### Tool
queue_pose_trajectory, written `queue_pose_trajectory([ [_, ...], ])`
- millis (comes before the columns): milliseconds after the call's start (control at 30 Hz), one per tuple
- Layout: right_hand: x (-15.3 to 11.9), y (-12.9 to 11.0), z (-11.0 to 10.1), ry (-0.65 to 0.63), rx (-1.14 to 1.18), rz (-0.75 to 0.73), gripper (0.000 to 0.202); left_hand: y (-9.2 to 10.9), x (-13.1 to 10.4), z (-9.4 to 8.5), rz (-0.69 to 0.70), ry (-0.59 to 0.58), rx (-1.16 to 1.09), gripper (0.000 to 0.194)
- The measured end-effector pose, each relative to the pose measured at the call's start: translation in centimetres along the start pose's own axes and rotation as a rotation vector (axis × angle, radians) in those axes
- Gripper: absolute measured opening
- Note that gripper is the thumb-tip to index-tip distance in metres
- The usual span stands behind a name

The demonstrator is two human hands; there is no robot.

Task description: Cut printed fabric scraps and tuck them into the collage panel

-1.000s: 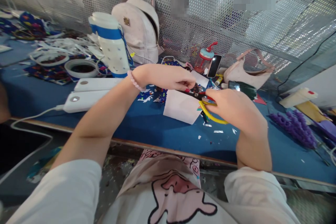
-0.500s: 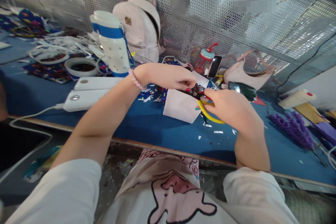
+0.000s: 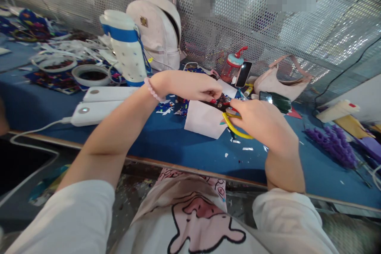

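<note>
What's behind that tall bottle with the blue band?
Behind the bottle stands a pale backpack, its top and right side visible. The bottle covers its lower left; what's there can't be seen.

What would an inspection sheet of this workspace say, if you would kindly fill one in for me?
Surface: blue tabletop with a brownish front edge.
Job's things: yellow-handled tool; pale sheet near it.
Clutter: white scraps on the tabletop; tumbler and backpack towards the back.
Hands: left hand has fingers curled, grip unclear; right hand is closed on the tool's handle.
Cables: white cable runs to a white device.
Surroundings: perforated metal wall behind the tabletop.
</note>
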State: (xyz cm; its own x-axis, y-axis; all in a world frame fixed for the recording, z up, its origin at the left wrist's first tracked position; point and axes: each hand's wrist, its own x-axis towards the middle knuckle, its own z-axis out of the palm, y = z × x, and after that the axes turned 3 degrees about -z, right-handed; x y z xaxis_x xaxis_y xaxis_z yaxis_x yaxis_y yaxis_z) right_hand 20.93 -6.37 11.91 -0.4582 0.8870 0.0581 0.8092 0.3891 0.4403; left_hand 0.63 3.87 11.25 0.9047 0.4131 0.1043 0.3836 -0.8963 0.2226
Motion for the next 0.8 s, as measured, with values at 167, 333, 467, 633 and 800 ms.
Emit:
queue_pose_trajectory([
  [167,0.2,0.0,-0.1,0.005,0.029,-0.007,0.015,-0.1,0.0,-0.1,0.003,0.003,0.001,0.016],
  [333,0.2,-0.1,-0.4,-0.017,0.005,0.015,0.014,0.2,-0.1,-0.3,-0.005,-0.009,0.008,0.018],
  [467,0.4,0.0,-0.1,-0.013,0.010,0.012,0.016,0.1,-0.5,-0.6,-0.017,0.014,0.015,0.019],
  [633,0.7,0.2,0.1,-0.012,0.033,0.001,0.018,-0.7,-1.4,-1.2,-0.035,0.025,0.016,0.018],
  [800,0.5,0.1,0.0,-0.010,0.024,-0.015,0.018,-0.6,-1.5,-1.3,-0.061,-0.019,0.037,0.020],
])
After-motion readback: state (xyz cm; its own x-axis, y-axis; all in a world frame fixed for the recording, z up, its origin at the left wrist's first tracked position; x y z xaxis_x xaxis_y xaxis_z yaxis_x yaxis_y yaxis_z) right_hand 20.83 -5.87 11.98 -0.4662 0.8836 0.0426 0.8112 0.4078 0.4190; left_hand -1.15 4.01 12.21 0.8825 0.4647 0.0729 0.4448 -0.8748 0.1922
